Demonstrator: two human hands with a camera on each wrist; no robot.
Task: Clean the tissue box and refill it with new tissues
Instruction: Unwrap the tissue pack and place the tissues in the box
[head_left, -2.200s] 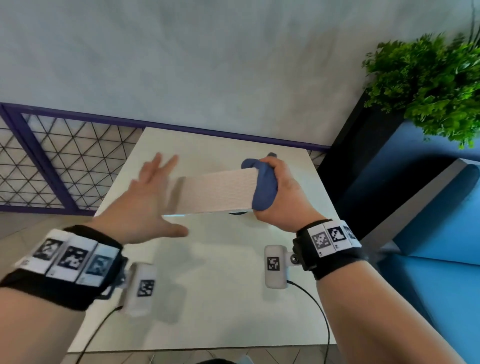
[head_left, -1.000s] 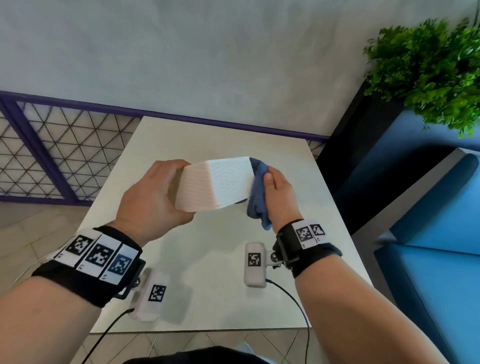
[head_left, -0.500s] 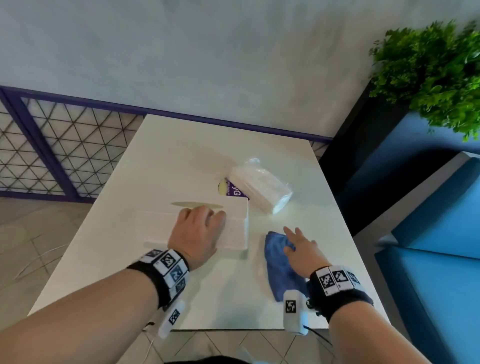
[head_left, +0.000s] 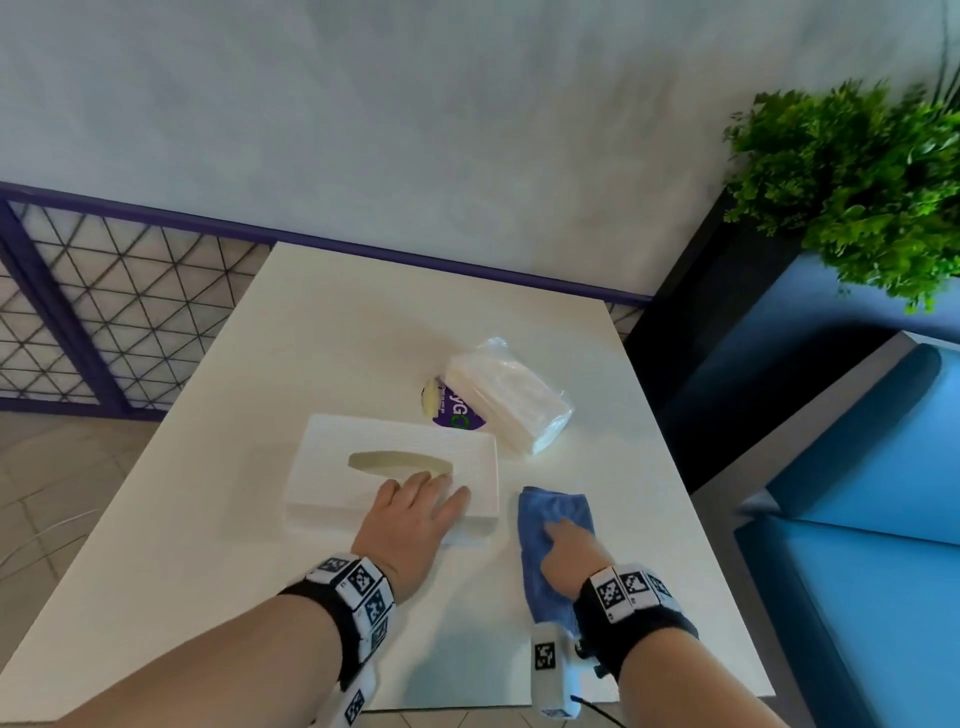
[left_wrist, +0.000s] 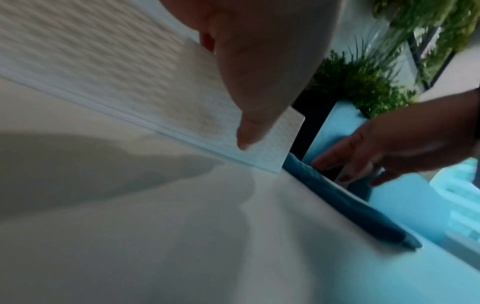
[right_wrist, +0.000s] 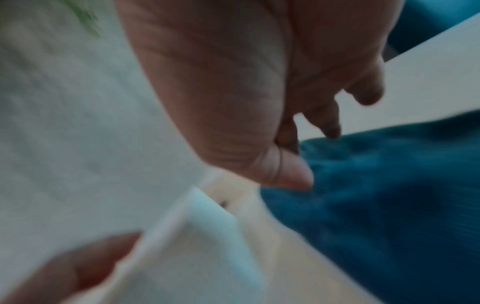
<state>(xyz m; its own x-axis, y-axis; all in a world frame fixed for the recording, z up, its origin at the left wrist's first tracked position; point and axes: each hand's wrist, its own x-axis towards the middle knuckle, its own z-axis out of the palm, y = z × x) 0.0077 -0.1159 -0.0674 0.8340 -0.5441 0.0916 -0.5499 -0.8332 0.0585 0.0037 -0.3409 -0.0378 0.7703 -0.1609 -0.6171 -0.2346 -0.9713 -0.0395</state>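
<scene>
The white tissue box (head_left: 332, 473) lies flat on the table with its oval slot facing up. My left hand (head_left: 428, 491) rests on its near right part, fingers straight; the thumb (left_wrist: 246, 133) lies against the near side of the box (left_wrist: 103, 61). A blue cloth (head_left: 550, 514) lies on the table just right of the box. My right hand (head_left: 563, 543) is over it with relaxed fingers, the thumb (right_wrist: 293, 176) touching the cloth (right_wrist: 389, 195). Behind the box lies a clear-wrapped pack of new tissues (head_left: 506, 408).
A purple printed label (head_left: 457, 413) peeks out between the box and the pack. The white table (head_left: 363, 332) meets a grey wall at its far edge. A blue bench (head_left: 857, 571) and a green plant (head_left: 857, 182) stand to the right, a lattice railing (head_left: 104, 322) to the left.
The box, earlier held up between both hands against the cloth, now lies on the table under my left hand. The cloth has been laid down beside it, and my right hand has loosened over it.
</scene>
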